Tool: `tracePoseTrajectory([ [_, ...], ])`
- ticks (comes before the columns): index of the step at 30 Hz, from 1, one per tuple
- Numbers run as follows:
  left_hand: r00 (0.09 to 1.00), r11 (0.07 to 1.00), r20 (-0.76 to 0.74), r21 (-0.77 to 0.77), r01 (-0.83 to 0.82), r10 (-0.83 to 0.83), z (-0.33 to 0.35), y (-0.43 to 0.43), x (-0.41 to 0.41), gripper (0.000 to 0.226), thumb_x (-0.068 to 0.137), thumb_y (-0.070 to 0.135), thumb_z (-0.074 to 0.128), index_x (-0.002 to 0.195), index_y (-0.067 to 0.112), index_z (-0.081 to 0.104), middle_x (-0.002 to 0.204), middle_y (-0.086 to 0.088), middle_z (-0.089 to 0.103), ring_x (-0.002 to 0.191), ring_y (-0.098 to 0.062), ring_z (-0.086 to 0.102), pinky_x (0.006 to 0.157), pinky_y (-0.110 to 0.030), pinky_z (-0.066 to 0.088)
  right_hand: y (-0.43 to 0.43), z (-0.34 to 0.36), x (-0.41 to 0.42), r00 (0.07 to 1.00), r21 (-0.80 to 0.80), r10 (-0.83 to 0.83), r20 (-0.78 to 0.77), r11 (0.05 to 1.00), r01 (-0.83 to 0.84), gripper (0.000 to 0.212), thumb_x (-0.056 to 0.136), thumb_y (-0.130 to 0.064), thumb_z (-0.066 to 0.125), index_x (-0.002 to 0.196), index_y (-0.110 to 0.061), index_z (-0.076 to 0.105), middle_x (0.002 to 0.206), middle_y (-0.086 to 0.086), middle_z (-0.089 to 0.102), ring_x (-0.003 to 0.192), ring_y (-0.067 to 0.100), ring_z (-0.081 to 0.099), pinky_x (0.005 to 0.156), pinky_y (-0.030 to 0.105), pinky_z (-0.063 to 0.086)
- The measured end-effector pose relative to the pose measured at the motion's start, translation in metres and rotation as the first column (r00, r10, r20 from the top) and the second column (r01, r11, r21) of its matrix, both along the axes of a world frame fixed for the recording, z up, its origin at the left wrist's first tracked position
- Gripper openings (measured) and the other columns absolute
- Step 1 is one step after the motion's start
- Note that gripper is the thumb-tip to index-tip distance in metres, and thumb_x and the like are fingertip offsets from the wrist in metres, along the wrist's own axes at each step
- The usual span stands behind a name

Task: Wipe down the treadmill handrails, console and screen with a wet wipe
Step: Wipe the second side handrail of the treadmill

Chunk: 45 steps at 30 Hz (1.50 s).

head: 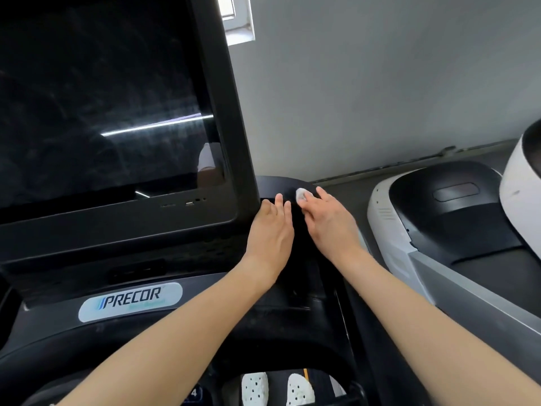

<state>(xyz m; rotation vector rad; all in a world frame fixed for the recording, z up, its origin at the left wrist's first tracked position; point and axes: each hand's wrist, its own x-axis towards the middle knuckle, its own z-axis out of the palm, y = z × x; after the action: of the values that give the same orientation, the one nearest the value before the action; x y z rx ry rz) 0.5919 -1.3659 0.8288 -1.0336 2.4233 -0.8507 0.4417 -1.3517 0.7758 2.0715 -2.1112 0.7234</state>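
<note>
The treadmill's big dark screen [105,112] fills the upper left, with the black console [187,268] and its Precor badge [130,301] below it. At the screen's lower right corner, my right hand [328,221] presses a small balled white wet wipe [300,194] under its fingertips onto the black console edge [281,186]. My left hand [270,230] lies beside it, fingers straight and flat on the same black surface, close to the screen frame [243,159].
A neighbouring treadmill with a white and black motor cover [439,206] stands on the right, and a white rounded housing [521,177] at the far right edge. A grey wall [380,83] is behind. My white perforated shoes [275,388] show at the bottom.
</note>
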Motion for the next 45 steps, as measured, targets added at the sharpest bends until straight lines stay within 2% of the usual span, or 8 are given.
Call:
tracePoseTrajectory([
  [5,1.0,1.0,0.013,0.007,-0.011,0.011,-0.005,-0.002,0.001,0.063,0.108,0.027,0.029,0.16,-0.005,0.015,0.165,-0.029,0.019,0.139,-0.037,0.045,0.118,-0.046,0.029,0.012,-0.001,0.002,0.992,-0.108,-0.127,0.008,0.986,0.127,0.029,0.087,-0.008,0.075,0.115,-0.008,0.072,0.109,0.008,0.072,0.104,0.034,0.07,0.08,0.039,0.062],
  [11,1.0,0.999,-0.026,0.032,0.002,-0.001,-0.002,-0.002,0.0,0.059,0.109,0.026,0.025,0.16,-0.005,0.017,0.167,-0.025,0.018,0.141,-0.035,0.043,0.119,-0.043,0.028,-0.033,-0.015,0.016,0.997,0.156,0.074,-0.026,0.985,-0.069,0.042,0.1,-0.012,0.038,0.139,-0.018,0.05,0.143,-0.007,0.053,0.132,0.029,0.05,0.101,0.037,0.051],
  [18,0.999,0.999,-0.041,0.032,-0.001,0.003,-0.007,-0.003,0.003,0.061,0.109,0.028,0.023,0.16,-0.006,0.015,0.165,-0.03,0.018,0.145,-0.038,0.039,0.119,-0.045,0.029,0.009,0.0,0.006,0.979,-0.043,-0.183,0.094,0.981,0.188,0.03,0.077,-0.012,0.088,0.105,-0.008,0.078,0.103,0.017,0.075,0.104,0.037,0.071,0.089,0.045,0.059],
  [26,0.978,0.981,-0.159,0.16,-0.111,0.136,-0.002,-0.003,-0.007,0.064,0.105,0.031,0.036,0.158,-0.002,0.024,0.157,-0.025,0.039,0.147,-0.04,0.035,0.12,-0.046,0.027,-0.026,-0.001,0.004,0.998,0.25,-0.052,0.038,0.967,0.041,0.038,0.11,-0.023,0.04,0.144,-0.014,0.054,0.151,0.0,0.053,0.148,0.039,0.033,0.119,0.048,0.028],
  [33,0.874,0.905,-0.412,0.419,-0.07,0.259,-0.011,-0.003,-0.022,0.063,0.104,0.026,0.044,0.16,0.003,0.024,0.168,-0.02,0.02,0.156,-0.035,0.017,0.126,-0.045,0.024,0.033,-0.017,-0.021,0.982,0.124,-0.17,0.085,0.979,0.159,0.031,0.104,-0.011,0.053,0.133,-0.004,0.062,0.126,0.009,0.067,0.128,0.036,0.056,0.109,0.044,0.044],
  [38,0.858,0.908,-0.456,0.417,-0.029,0.237,-0.013,-0.006,-0.018,0.059,0.101,0.017,0.045,0.157,0.004,0.032,0.166,-0.019,0.027,0.154,-0.034,0.024,0.127,-0.043,0.022,0.001,-0.003,-0.012,0.965,0.151,-0.173,0.198,0.978,0.144,0.029,0.095,0.005,0.049,0.121,-0.007,0.057,0.103,0.005,0.059,0.085,0.02,0.047,0.073,0.029,0.036],
  [41,0.868,0.908,-0.444,0.418,-0.018,0.221,-0.013,-0.008,-0.018,0.062,0.101,0.017,0.044,0.159,0.003,0.028,0.167,-0.02,0.024,0.155,-0.035,0.022,0.127,-0.042,0.022,-0.024,0.004,-0.014,0.972,0.27,-0.131,0.194,0.96,0.075,0.034,0.098,-0.002,0.04,0.129,-0.011,0.051,0.108,0.004,0.058,0.083,0.018,0.04,0.072,0.027,0.03],
  [45,0.852,0.9,-0.472,0.436,0.003,0.226,-0.016,-0.011,-0.015,0.063,0.101,0.014,0.043,0.16,0.002,0.023,0.168,-0.021,0.02,0.157,-0.034,0.018,0.127,-0.041,0.022,-0.009,-0.004,-0.019,0.976,0.16,-0.06,0.21,0.987,0.026,0.045,0.09,0.008,0.045,0.127,-0.016,0.056,0.105,-0.003,0.06,0.094,0.025,0.058,0.078,0.034,0.05],
])
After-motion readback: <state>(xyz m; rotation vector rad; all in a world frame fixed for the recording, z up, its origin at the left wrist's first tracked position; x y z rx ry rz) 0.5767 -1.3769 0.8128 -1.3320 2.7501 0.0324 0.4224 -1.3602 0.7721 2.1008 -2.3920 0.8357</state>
